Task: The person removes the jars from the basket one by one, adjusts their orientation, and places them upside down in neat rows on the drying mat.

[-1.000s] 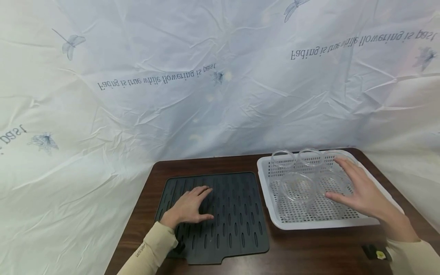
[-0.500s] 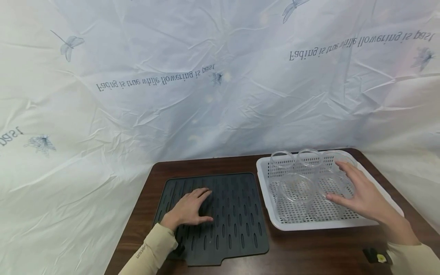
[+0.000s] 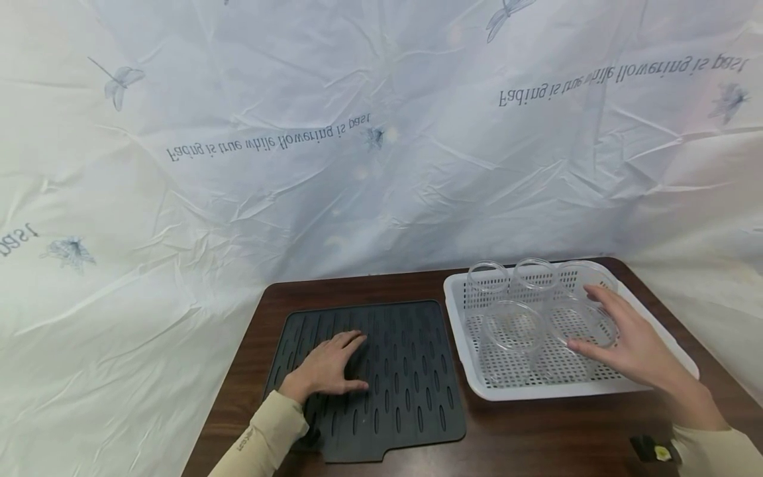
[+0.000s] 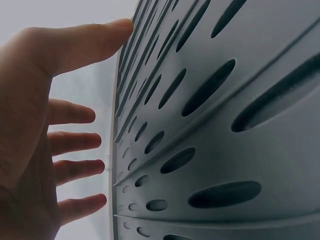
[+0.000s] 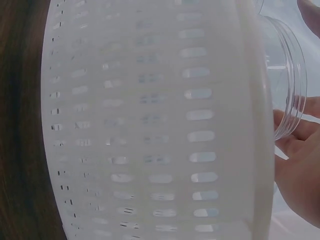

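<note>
My left hand (image 3: 324,364) hovers over the left part of a dark grey ribbed drying mat (image 3: 411,391), thumb and fingers spread around nothing. In the left wrist view, the straight fingers (image 4: 75,142) stand beside the mat's slotted surface (image 4: 280,155). My right hand (image 3: 638,344) reaches over a white perforated basket (image 3: 471,371), its thumb and fingers spread about the rim of a clear round jar (image 3: 581,322) at the front right. The right wrist view shows fingers (image 5: 300,130) behind the clear jar's rim (image 5: 292,75), with the thumb apart from it. Most of that jar is hidden by the basket wall.
Other clear jars stand in the basket, one at front left (image 3: 514,326) and several along the back (image 3: 489,277). Basket and mat lie side by side on a dark wooden table (image 3: 507,430). A pale printed curtain (image 3: 381,199) hangs right behind the table.
My right hand has sunk slightly toward the front-right jar, with its fingertips lower now. The left hand stays over the mat. The whole head view has shifted a little.
</note>
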Motion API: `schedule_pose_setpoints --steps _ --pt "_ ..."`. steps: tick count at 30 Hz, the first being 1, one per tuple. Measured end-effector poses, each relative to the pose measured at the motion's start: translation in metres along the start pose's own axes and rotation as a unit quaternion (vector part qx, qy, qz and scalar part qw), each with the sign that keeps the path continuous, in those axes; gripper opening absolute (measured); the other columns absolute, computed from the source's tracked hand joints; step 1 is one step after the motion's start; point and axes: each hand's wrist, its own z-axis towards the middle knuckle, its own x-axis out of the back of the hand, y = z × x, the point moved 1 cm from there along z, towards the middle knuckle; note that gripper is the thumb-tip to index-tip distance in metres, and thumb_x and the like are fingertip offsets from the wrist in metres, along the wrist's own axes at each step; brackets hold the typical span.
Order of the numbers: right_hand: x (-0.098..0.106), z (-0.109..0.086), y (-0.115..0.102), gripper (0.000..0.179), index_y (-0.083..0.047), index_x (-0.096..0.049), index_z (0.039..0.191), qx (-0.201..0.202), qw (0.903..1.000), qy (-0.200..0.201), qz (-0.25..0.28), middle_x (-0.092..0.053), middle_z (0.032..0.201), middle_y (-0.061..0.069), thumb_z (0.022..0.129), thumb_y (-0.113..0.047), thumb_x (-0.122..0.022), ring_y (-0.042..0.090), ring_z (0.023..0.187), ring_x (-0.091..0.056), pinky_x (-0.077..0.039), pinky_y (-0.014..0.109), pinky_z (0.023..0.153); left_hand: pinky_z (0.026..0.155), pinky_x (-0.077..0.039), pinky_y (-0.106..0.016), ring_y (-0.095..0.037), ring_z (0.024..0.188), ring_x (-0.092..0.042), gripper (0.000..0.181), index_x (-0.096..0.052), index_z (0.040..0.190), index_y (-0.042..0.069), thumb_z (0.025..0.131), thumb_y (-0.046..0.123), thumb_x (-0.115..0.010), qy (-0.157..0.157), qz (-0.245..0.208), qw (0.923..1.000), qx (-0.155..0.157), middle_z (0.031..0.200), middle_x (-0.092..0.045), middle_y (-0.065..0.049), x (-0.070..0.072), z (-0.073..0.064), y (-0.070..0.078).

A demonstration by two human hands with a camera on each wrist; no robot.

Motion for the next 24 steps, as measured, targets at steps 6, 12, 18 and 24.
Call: schedule_pose_setpoints --steps 6,12,18,24 --pt "-0.001 -0.004 0.001 0.106 -0.016 -0.025 0.156 0.005 1.0000 0.008 -0.001 -0.041 0.142 0.030 0.071 -0.027 -0.087 0.052 0.128 -0.038 -0.028 0.048 0.117 0.103 -0.042 -0.057 -0.033 0.138 -0.040 0.093 -0.037 0.151 0.015 0.080 0.069 -0.064 -0.005 -0.001 1.0000 -0.001 0.154 -0.037 -0.010 -0.004 0.000 -0.001" --pt "-0.001 -0.004 0.003 0.107 -0.013 -0.026 0.155 0.002 1.0000 0.004 0.003 -0.042 0.140 0.031 0.069 -0.027 -0.088 0.054 0.125 -0.038 -0.030 0.075 0.094 0.104 -0.041 -0.059 -0.034 0.138 -0.039 0.093 -0.038 0.151 0.014 0.080 0.068 -0.065 -0.013 -0.006 0.9999 0.005 0.154 -0.037 -0.011 -0.007 0.000 -0.001" --pt "-0.001 -0.006 0.008 0.109 -0.013 -0.026 0.155 -0.009 0.9999 0.000 -0.005 -0.043 0.141 0.028 0.067 -0.030 -0.089 0.048 0.123 -0.041 -0.030 0.045 0.114 0.106 -0.039 -0.058 -0.035 0.140 -0.037 0.095 -0.037 0.151 0.014 0.079 0.069 -0.066 -0.025 -0.005 0.9996 0.011 0.154 -0.036 -0.011 -0.011 0.001 -0.002" --pt "-0.003 -0.008 0.014 0.112 -0.013 -0.030 0.154 0.004 0.9998 0.011 -0.015 -0.049 0.136 0.023 0.062 -0.030 -0.092 0.008 0.125 -0.040 -0.020 -0.002 0.085 0.105 -0.040 -0.058 -0.034 0.141 -0.034 0.097 -0.035 0.152 0.014 0.078 0.069 -0.066 -0.036 -0.010 0.9992 0.015 0.155 -0.033 -0.012 -0.016 0.000 -0.003"
